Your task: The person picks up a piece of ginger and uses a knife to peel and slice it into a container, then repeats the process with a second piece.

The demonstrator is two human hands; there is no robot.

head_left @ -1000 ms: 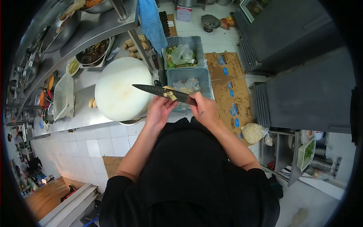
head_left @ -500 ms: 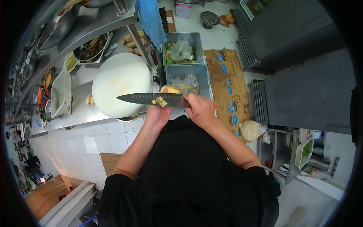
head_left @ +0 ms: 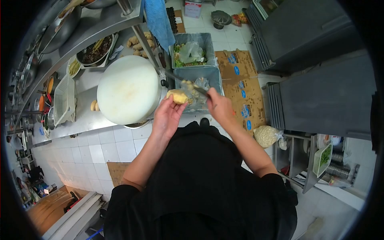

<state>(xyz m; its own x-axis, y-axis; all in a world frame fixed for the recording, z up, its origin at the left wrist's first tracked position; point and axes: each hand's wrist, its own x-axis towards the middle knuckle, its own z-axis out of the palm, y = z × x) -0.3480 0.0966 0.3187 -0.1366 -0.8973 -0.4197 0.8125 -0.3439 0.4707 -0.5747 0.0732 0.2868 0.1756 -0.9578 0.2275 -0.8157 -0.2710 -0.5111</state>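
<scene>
My left hand grips a peeled pale-yellow piece, perhaps ginger or a root, near the front left of the lower grey bin. My right hand is closed round the handle of a large knife. Its blade points up and left over that bin, blurred and seen nearly edge-on. Scraps and a clear plastic bag lie in the bin beneath it. The round white chopping board sits on the steel counter to the left of my hands.
A second bin with green scraps stands beyond the first. Knobbly roots, a pan of dark food and a white basket are on the counter. Flattened cardboard lies on the floor at the right.
The knife has swung from lying flat across my left hand to over the bin, and the small pieces on its blade are no longer clearly visible. My right hand has moved right and up.
</scene>
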